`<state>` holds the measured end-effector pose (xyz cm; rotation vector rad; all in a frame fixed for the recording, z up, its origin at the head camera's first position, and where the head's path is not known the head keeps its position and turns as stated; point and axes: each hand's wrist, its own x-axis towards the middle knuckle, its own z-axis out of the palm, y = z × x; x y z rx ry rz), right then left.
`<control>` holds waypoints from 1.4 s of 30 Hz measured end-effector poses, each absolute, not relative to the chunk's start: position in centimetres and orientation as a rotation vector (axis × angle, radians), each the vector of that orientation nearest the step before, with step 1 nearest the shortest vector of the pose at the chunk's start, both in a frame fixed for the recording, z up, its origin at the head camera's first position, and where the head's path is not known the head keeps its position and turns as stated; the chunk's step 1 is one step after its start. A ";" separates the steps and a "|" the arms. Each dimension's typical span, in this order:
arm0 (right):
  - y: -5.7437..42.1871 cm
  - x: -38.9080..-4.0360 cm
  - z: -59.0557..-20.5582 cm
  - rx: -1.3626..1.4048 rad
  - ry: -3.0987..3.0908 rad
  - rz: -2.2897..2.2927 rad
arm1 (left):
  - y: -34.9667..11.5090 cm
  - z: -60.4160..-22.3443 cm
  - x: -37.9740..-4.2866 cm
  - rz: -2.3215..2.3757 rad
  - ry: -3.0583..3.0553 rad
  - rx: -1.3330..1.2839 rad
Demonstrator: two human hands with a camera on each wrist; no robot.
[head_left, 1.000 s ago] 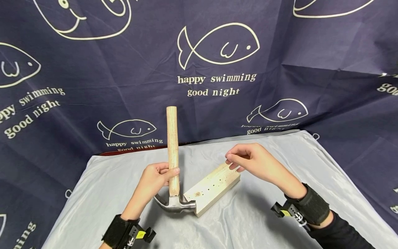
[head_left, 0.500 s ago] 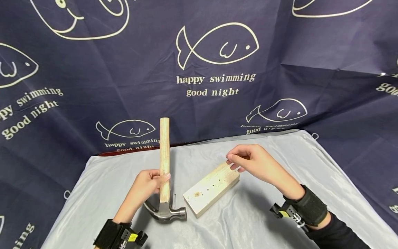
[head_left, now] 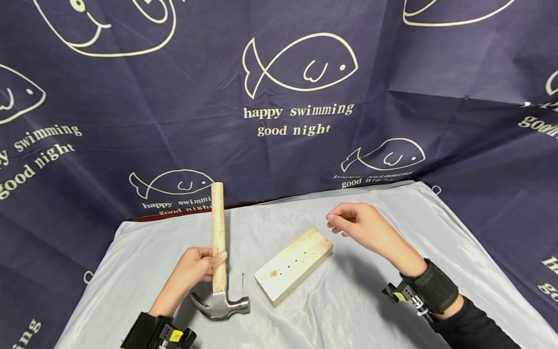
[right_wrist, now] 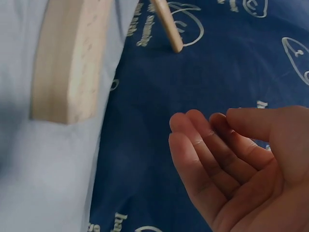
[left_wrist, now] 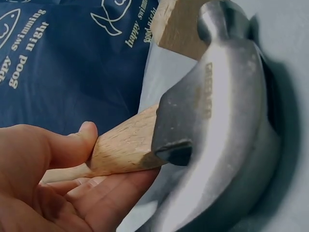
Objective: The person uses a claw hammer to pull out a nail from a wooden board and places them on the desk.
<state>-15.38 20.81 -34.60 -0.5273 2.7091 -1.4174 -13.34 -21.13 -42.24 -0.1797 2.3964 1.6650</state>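
Note:
My left hand (head_left: 192,269) grips the wooden handle of a claw hammer (head_left: 219,237) between thumb and fingers. The handle points up and the steel head is at the bottom, its striking face turned right and its claw left. In the left wrist view the hammer head (left_wrist: 222,111) fills the right half, close beyond the fingertips. A pale wood block (head_left: 294,264) with several small dark holes lies on the cloth between the hands. A nail (head_left: 242,282) shows between hammer and block. My right hand (head_left: 359,225) hovers past the block's far right end, fingers loosely curved and holding nothing.
A light grey satin cloth (head_left: 375,300) covers the table. Behind it hangs a dark blue curtain (head_left: 279,160) printed with white fish and lettering. Each wrist wears a black strap with a small camera, such as the right wrist strap (head_left: 436,288).
My left hand has carried the hammer left and toward me, away from the block's near end, so the nail now shows. My right hand has shifted slightly right, off the block's far end.

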 end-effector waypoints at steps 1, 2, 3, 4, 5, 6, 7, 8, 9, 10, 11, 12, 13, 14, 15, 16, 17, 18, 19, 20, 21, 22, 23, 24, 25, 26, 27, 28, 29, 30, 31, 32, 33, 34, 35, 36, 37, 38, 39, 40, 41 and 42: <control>21.0 -15.5 -34.8 -0.525 2.730 -1.398 | -21.2 -42.3 -13.3 1.660 2.394 -0.187; 21.2 -15.7 -35.0 -0.522 2.753 -1.376 | -21.2 -42.3 -13.3 1.653 2.395 -0.193; 21.3 -15.9 -35.2 -0.517 2.774 -1.357 | -21.3 -42.3 -13.3 1.647 2.392 -0.201; 21.5 -16.0 -35.5 -0.511 2.797 -1.335 | -21.3 -42.3 -13.3 1.639 2.393 -0.206; 21.7 -16.2 -35.7 -0.505 2.822 -1.313 | -21.4 -42.3 -13.3 1.625 2.395 -0.210; 21.9 -16.3 -35.9 -0.503 2.851 -1.286 | -21.4 -42.3 -13.3 1.612 2.396 -0.215; 22.1 -16.5 -36.1 -0.504 2.879 -1.261 | -21.4 -42.4 -13.3 1.601 2.397 -0.222; 22.3 -16.6 -36.3 -0.505 2.906 -1.235 | -21.5 -42.4 -13.3 1.590 2.397 -0.231; 22.4 -16.7 -36.5 -0.510 2.933 -1.213 | -21.5 -42.4 -13.2 1.579 2.398 -0.235; 22.6 -16.8 -36.7 -0.513 2.959 -1.190 | -21.5 -42.5 -13.2 1.558 2.409 -0.233; 22.7 -16.9 -36.9 -0.518 2.978 -1.175 | -21.6 -42.6 -13.1 1.536 2.420 -0.229; 22.8 -17.0 -37.1 -0.524 2.994 -1.165 | -21.6 -42.6 -13.1 1.512 2.435 -0.223; 22.9 -17.0 -37.3 -0.524 3.002 -1.165 | -21.6 -42.6 -13.0 1.487 2.454 -0.222; 23.0 -17.1 -37.4 -0.520 3.012 -1.163 | -21.6 -42.7 -13.0 1.449 2.484 -0.218; 23.1 -17.2 -37.6 -0.517 3.022 -1.165 | -21.5 -42.7 -12.9 1.408 2.515 -0.213; 23.2 -17.2 -37.8 -0.520 3.035 -1.158 | -21.5 -42.8 -12.9 1.362 2.545 -0.210; 23.3 -17.3 -38.0 -0.528 3.054 -1.148 | -21.4 -42.8 -12.9 1.323 2.567 -0.209; 23.4 -17.4 -38.2 -0.535 3.072 -1.139 | -21.3 -42.8 -12.9 1.286 2.589 -0.211; 23.5 -17.5 -38.4 -0.540 3.093 -1.124 | -21.1 -42.7 -12.9 1.252 2.606 -0.213; 23.6 -17.5 -38.6 -0.544 3.114 -1.107 | -21.0 -42.7 -12.8 1.227 2.619 -0.207; 23.6 -17.6 -38.8 -0.552 3.135 -1.089 | -20.9 -42.6 -12.8 1.210 2.627 -0.200; 23.7 -17.7 -39.0 -0.559 3.153 -1.072 | -20.7 -42.5 -12.8 1.199 2.630 -0.196; 23.8 -17.7 -39.1 -0.557 3.165 -1.063 | -20.6 -42.4 -12.8 1.188 2.635 -0.193; 23.8 -17.8 -39.3 -0.550 3.172 -1.057 | -20.5 -42.3 -12.7 1.175 2.642 -0.191; 23.8 -17.8 -39.4 -0.549 3.181 -1.049 | -20.4 -42.2 -12.7 1.167 2.645 -0.188; 23.8 -17.8 -39.6 -0.544 3.186 -1.042 | -20.3 -42.1 -12.7 1.163 2.645 -0.186; 23.8 -17.8 -39.7 -0.544 3.192 -1.031 | -20.3 -42.1 -12.7 1.152 2.648 -0.183; 23.9 -17.8 -39.9 -0.540 3.196 -1.023 | -20.3 -42.1 -12.7 1.139 2.648 -0.187; 23.9 -17.8 -40.0 -0.536 3.199 -1.014 | -20.3 -42.1 -12.6 1.124 2.659 -0.183; 23.9 -17.8 -40.1 -0.532 3.200 -1.008 | -20.3 -42.1 -12.6 1.113 2.669 -0.177; 23.9 -17.8 -40.2 -0.527 3.201 -1.001 | -20.3 -42.2 -12.5 1.104 2.681 -0.171; 23.9 -17.8 -40.2 -0.516 3.201 -0.994 | -20.3 -42.2 -12.5 1.089 2.698 -0.160; 23.9 -17.8 -40.3 -0.507 3.205 -0.990 | -20.3 -42.3 -12.5 1.070 2.721 -0.148; 23.9 -17.8 -40.3 -0.496 3.211 -0.984 | -20.2 -42.4 -12.4 1.049 2.744 -0.137; 24.0 -17.8 -40.3 -0.487 3.218 -0.978 | -20.2 -42.4 -12.4 1.033 2.766 -0.122; 24.0 -17.7 -40.4 -0.475 3.227 -0.972 | -20.2 -42.4 -12.5 1.017 2.784 -0.111; 24.0 -17.7 -40.4 -0.469 3.238 -0.964 | -20.1 -42.5 -12.5 1.003 2.797 -0.099; 23.9 -17.7 -40.5 -0.463 3.251 -0.958 | -20.1 -42.6 -12.5 0.992 2.807 -0.092; 24.0 -17.6 -40.6 -0.455 3.262 -0.951 | -20.1 -42.6 -12.6 0.986 2.812 -0.089; 23.9 -17.6 -40.6 -0.451 3.274 -0.941 | -20.0 -42.6 -12.6 0.986 2.812 -0.088; 24.0 -17.5 -40.7 -0.448 3.282 -0.934 | -19.9 -42.6 -12.6 0.990 2.809 -0.090; 24.0 -17.5 -40.7 -0.446 3.290 -0.928 | -19.9 -42.6 -12.5 0.992 2.805 -0.095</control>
